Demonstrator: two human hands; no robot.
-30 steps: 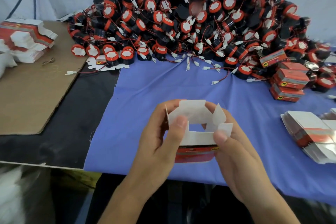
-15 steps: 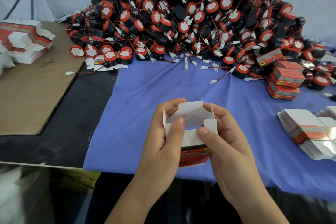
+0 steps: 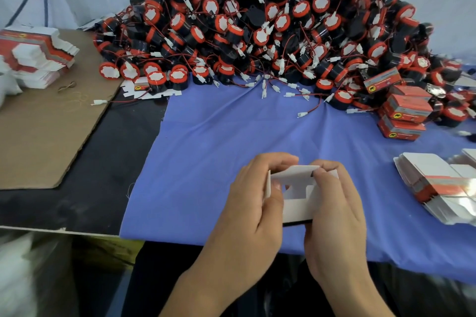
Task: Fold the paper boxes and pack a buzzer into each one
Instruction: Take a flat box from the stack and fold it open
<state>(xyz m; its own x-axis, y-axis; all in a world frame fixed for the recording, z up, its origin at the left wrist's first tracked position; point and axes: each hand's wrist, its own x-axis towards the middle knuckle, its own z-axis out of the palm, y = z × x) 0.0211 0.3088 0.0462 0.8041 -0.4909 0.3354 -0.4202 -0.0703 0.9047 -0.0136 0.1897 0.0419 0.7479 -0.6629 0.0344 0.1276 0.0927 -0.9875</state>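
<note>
A small white paper box (image 3: pixel 296 197) with a red printed side is held over the blue cloth (image 3: pixel 219 152) near the table's front edge. My left hand (image 3: pixel 247 208) grips its left side, fingers curled behind it and thumb on its front. My right hand (image 3: pixel 334 213) grips its right side, the thumb pressing the top flap down. A big heap of black and red buzzers (image 3: pixel 257 26) with red wires and white plugs fills the back of the table.
Several closed red boxes (image 3: pixel 404 113) are stacked at the right. Flat unfolded boxes (image 3: pixel 443 185) lie in a pile at the right edge, and more flat boxes (image 3: pixel 36 54) lie on brown cardboard (image 3: pixel 43 126) at the left.
The box's open flaps have been folded down over its top. Both hands have closed in around the box.
</note>
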